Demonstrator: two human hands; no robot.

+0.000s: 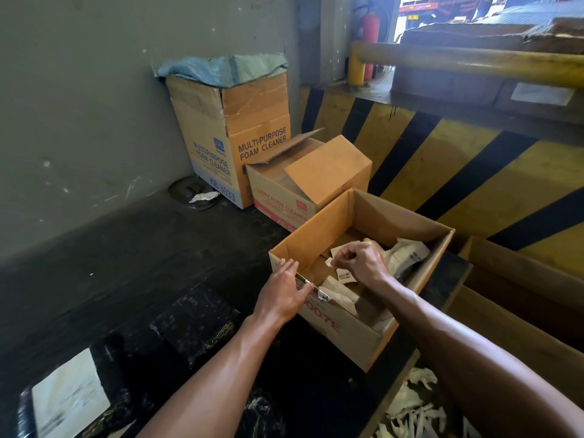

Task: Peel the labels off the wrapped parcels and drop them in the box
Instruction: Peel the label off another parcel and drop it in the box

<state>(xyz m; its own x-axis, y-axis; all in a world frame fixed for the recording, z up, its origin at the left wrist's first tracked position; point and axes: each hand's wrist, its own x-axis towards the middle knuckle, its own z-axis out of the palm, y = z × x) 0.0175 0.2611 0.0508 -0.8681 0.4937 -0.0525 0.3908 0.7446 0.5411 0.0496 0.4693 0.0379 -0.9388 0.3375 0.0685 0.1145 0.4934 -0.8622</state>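
Label scrap [331, 263] is hanging over the open box [347, 338], pinched betw. thumb & curled fingers [346, 255] of R hand [361, 263]. Peeled labels [344, 275] are lying just below those fingers, inside box. L hand [284, 292] is resting on near rim, fingers straight & together. Black wrapped parcels [196, 320] are lying left of L hand, nearest me one w/ white label [69, 396] on

A scuffed grey wall [79, 105] rises beyond the left hand [284, 292]. A yellow-and-black striped wall [458, 172] stands beyond the right hand [360, 260], with daylight entering a doorway [442, 11] farther back.
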